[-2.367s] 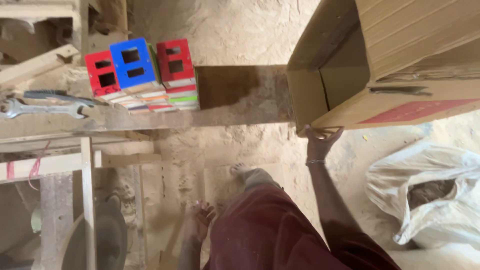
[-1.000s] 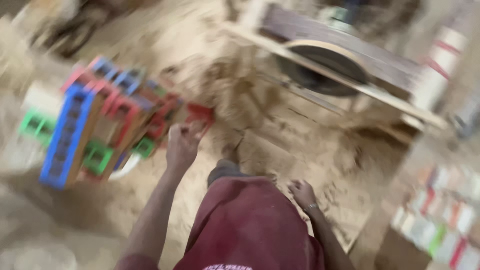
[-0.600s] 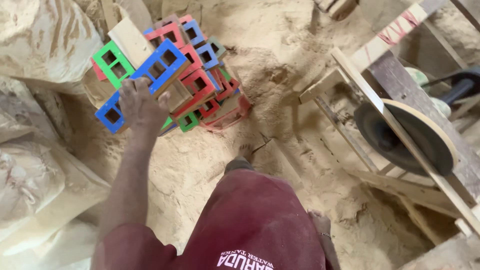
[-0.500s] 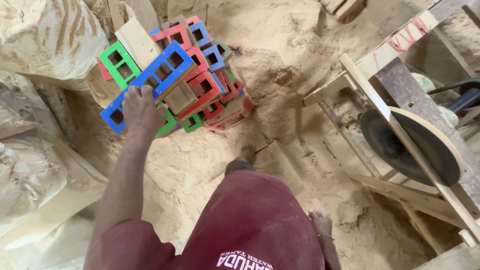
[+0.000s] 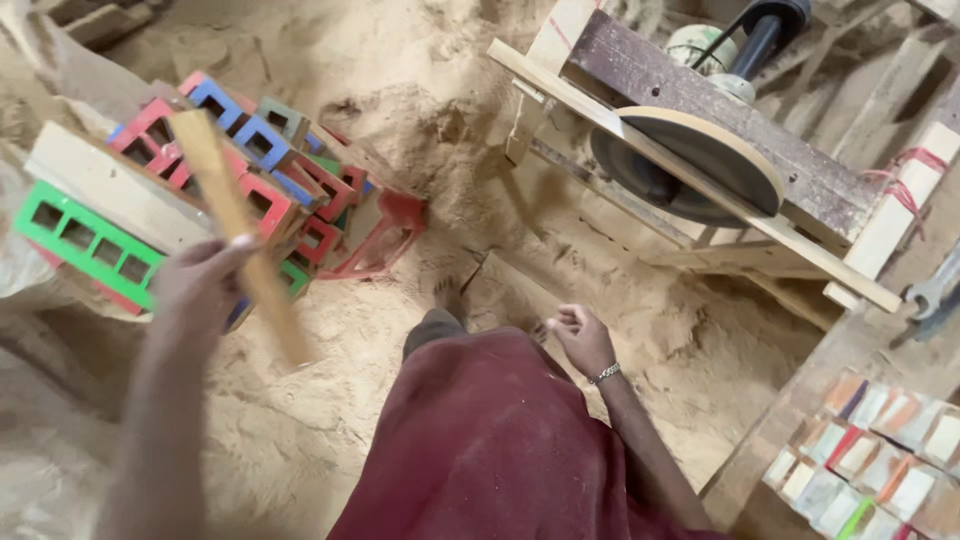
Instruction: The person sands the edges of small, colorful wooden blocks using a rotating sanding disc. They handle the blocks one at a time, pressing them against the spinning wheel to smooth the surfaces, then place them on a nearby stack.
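Observation:
My left hand (image 5: 205, 285) grips a bare wooden frame (image 5: 240, 235), seen edge-on and lifted off a pile of painted wooden frames (image 5: 250, 190). The pile lies on the sawdust floor at the left, with red, blue and green frames; a green one (image 5: 85, 240) sits at its near left. My right hand (image 5: 580, 335), with a bracelet on the wrist, hangs loose by my red garment (image 5: 490, 440), fingers curled and holding nothing.
A wooden stand with a round sanding disc (image 5: 700, 160) and a motor (image 5: 740, 40) fills the upper right. A bench edge with a spanner (image 5: 935, 295) and stacked coloured pieces (image 5: 880, 460) lies at the lower right. Sacks (image 5: 20, 80) sit far left.
The view swung from the bench and cardboard box to the pile on the floor. My left hand reached the pile and has lifted a bare wooden frame off it.

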